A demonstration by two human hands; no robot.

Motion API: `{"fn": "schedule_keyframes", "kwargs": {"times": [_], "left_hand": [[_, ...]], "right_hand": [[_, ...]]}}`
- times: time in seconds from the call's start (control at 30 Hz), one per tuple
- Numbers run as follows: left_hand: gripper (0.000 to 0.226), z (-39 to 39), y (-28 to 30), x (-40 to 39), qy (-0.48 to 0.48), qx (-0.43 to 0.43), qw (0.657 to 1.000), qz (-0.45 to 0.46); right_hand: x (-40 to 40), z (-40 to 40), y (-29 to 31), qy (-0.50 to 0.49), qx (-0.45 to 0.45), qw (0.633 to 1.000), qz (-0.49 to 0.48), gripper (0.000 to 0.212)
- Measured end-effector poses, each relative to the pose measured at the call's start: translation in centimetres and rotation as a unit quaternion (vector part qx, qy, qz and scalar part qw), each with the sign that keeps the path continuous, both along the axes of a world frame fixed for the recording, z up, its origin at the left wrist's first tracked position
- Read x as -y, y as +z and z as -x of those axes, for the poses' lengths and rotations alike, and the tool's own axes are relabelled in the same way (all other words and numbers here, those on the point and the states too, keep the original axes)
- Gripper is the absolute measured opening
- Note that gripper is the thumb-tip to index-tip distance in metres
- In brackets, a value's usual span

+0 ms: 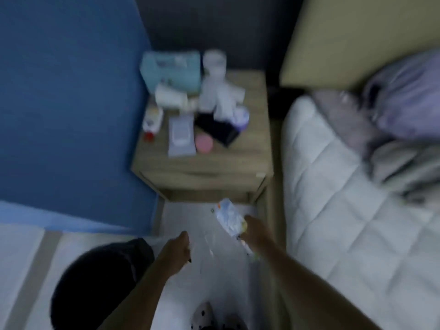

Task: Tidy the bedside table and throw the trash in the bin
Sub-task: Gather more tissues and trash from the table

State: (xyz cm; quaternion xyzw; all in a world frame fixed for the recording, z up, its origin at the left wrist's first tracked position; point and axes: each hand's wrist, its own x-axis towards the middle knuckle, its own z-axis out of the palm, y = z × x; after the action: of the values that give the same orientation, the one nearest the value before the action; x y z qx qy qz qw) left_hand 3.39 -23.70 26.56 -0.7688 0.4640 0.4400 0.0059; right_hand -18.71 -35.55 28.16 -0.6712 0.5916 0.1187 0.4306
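right hand [256, 231] had its fingers closed round a crumpled wrapper [229, 217], held low in front of the bedside surface [252, 144]; left hand [177, 246] was curled, contents unclear through blur. surface was cluttered with tissue box [170, 67], paper roll [214, 61], bottle [152, 121]. no bin seen, so most tidying looked left.

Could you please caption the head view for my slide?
Right hand holds a crumpled wrapper below the cluttered bedside table.

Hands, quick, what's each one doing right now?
Left hand: closed in a fist; contents cannot be told.
Right hand: closed on a crumpled plastic wrapper.
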Motion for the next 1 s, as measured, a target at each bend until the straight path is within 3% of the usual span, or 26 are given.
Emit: {"fn": "schedule_keyframes", "kwargs": {"times": [0.07,0.2,0.3,0.4,0.47,0.53,0.73,0.9,1.0], "left_hand": [[0.007,-0.3,8.2,2.0,0.012,0.004,1.000,0.019],[0.013,-0.8,20.4,5.6,0.020,0.025,0.997,0.067],[0.010,-1.5,26.6,8.2,0.033,0.015,0.994,0.100],[0.028,-2.3,31.1,10.6,0.077,-0.006,0.987,0.138],[0.023,-2.9,33.0,12.2,0.100,-0.006,0.982,0.158],[0.011,-3.6,34.3,13.8,0.109,-0.003,0.978,0.178],[0.018,-5.9,35.2,18.7,0.176,-0.045,0.960,0.212],[0.034,-8.3,30.6,22.6,0.241,-0.077,0.948,0.195],[0.030,-10.3,25.7,24.9,0.296,-0.111,0.936,0.158]], "right_hand": [[1.7,0.3,8.0,-0.021,0.023,0.999,0.030,0.050],[4.6,0.2,19.8,-0.020,0.011,0.997,0.069,0.044],[6.4,-0.2,25.3,-0.006,0.013,0.995,0.095,0.041],[7.9,-0.5,28.6,0.014,0.015,0.994,0.107,0.047],[9.1,-0.8,30.1,0.016,0.018,0.993,0.112,0.048],[10.7,-1.3,31.3,0.012,0.020,0.993,0.112,0.051],[16.4,-4.2,32.1,-0.050,0.060,0.992,0.101,0.051],[22.2,-7.5,28.8,-0.089,0.065,0.991,0.076,0.044],[25.7,-9.5,25.6,-0.095,0.051,0.992,0.069,0.037]]}}
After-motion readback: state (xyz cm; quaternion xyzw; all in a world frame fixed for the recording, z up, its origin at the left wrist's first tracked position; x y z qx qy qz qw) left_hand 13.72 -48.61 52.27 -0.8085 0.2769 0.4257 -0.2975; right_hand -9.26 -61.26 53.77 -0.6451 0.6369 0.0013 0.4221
